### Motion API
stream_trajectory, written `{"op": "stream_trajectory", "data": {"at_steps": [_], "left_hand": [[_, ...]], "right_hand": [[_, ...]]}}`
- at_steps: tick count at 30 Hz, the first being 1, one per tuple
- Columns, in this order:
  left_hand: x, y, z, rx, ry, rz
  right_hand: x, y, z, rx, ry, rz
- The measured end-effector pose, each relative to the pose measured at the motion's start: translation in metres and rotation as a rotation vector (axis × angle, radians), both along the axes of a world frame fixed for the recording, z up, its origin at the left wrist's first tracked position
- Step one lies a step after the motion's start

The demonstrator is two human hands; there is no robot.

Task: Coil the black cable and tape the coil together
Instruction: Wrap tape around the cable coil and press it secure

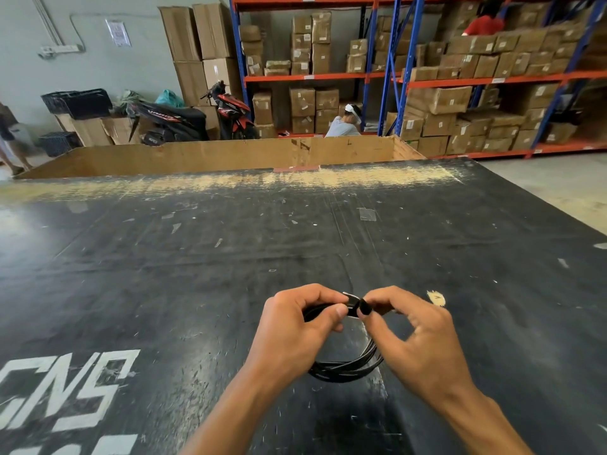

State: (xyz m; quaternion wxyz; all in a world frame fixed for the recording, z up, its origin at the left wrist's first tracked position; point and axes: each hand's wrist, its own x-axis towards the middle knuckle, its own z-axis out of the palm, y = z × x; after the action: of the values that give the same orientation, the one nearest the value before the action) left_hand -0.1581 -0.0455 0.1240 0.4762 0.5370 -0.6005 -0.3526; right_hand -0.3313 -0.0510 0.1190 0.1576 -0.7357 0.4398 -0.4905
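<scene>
Two hands pinched the top of a coiled black cable above a scuffed black table.

A big plywood crate (230, 156) stood past the table's far edge; its contents were hidden behind its wall. Behind it, shelves (410, 77) held stacked cardboard boxes. The left hand (289, 333) curled closed around the top of the cable coil (348, 369), thumb pressed over the strands. The right hand (417, 336) pinched the same spot from the other side with thumb and forefinger, other fingers loosely bent. A small glossy strip, perhaps tape, showed between the fingertips but was too blurred to identify. The coil hung below both hands, over the table (164, 274); whether it touched was unclear.
</scene>
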Motion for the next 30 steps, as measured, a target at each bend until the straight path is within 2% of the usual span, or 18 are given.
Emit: {"op": "stream_trajectory", "data": {"at_steps": [6,18,24,30], "left_hand": [[-0.001,0.005,0.001,-0.056,-0.048,-0.034],[-0.005,0.009,0.002,-0.146,-0.066,-0.06],[-0.003,0.009,0.002,-0.21,-0.114,-0.076],[0.002,0.01,0.001,-0.198,-0.129,-0.115]], "right_hand": [[-0.005,-0.004,0.008,0.281,-0.126,0.093],[-0.009,-0.005,0.014,0.388,-0.194,0.155],[-0.013,-0.007,0.018,0.607,-0.292,0.236],[-0.015,-0.006,0.018,0.793,-0.379,0.221]]}}
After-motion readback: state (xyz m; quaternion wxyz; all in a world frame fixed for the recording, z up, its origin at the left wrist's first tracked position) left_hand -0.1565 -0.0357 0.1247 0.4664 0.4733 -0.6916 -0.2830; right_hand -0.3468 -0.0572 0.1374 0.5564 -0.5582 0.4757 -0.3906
